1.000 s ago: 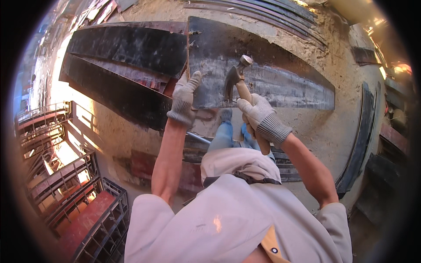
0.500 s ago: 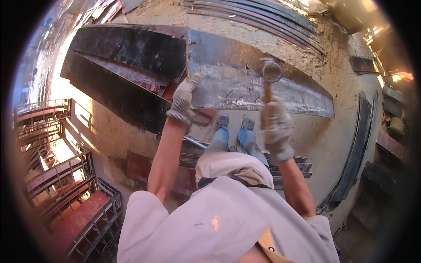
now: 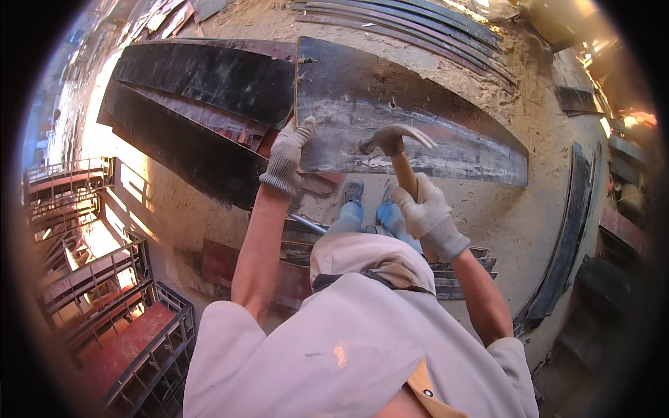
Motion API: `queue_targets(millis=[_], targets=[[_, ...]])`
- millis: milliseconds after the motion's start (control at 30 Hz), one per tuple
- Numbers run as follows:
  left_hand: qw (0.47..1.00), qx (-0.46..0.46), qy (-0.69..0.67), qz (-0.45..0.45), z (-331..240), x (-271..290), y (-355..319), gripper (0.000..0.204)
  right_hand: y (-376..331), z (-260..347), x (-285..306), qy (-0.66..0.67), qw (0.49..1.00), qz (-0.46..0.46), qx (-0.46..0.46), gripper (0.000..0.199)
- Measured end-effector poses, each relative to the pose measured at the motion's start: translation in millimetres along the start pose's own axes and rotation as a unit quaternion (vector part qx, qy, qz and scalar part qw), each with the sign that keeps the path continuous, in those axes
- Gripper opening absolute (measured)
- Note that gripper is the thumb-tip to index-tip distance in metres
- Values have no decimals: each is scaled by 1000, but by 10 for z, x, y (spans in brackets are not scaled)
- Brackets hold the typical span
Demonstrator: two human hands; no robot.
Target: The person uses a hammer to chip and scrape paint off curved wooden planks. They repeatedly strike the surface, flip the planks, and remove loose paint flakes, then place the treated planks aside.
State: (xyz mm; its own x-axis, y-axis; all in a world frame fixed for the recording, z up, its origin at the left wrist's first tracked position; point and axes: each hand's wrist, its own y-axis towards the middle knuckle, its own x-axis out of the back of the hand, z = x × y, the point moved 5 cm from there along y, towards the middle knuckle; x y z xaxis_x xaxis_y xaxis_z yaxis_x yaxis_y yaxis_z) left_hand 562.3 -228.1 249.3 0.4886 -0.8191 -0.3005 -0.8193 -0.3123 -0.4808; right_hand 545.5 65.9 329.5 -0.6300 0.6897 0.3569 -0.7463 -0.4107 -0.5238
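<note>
My right hand (image 3: 426, 212), in a pale knit glove, is closed round the wooden handle of a claw hammer (image 3: 402, 166). The hammer head is over the lower part of a worn dark board (image 3: 348, 76), its claw pointing right and its striking face left. Whether the face touches the board I cannot tell. My left hand (image 3: 287, 152), gloved too, grips the board's left edge near its lower corner. That board tapers to the right, with whitish scrapes across it and a small hole near its middle.
Dark panels (image 3: 209, 76) lie stacked left of the board. Long strips (image 3: 404, 28) run along the far side, and curved dark strips (image 3: 561, 230) lie at right. Metal frames (image 3: 150, 334) stand at lower left. My shoes (image 3: 354, 189) are on sandy ground just below the board.
The hammer has come down and left, its head turning from end-on to side-on. My right hand moved slightly left. The board has shifted a little; my left hand stays on its edge.
</note>
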Motion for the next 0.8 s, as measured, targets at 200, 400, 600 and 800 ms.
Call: queue_targets(millis=[200,400,600,800], targets=[[999,3,18,-31,-35,-13,-3,39,-36,32,19,-1,986,-114,125,23],[999,-33,20,23,-98,-134,-86,45,-97,-83,-95,22,967,-214,137,32],[999,45,27,-5,-14,-135,-62,43,-55,-137,-186,-53,982,-106,147,28],[996,-4,-69,50,-44,-215,-93,40,-146,-204,206,1,985,-152,87,29]])
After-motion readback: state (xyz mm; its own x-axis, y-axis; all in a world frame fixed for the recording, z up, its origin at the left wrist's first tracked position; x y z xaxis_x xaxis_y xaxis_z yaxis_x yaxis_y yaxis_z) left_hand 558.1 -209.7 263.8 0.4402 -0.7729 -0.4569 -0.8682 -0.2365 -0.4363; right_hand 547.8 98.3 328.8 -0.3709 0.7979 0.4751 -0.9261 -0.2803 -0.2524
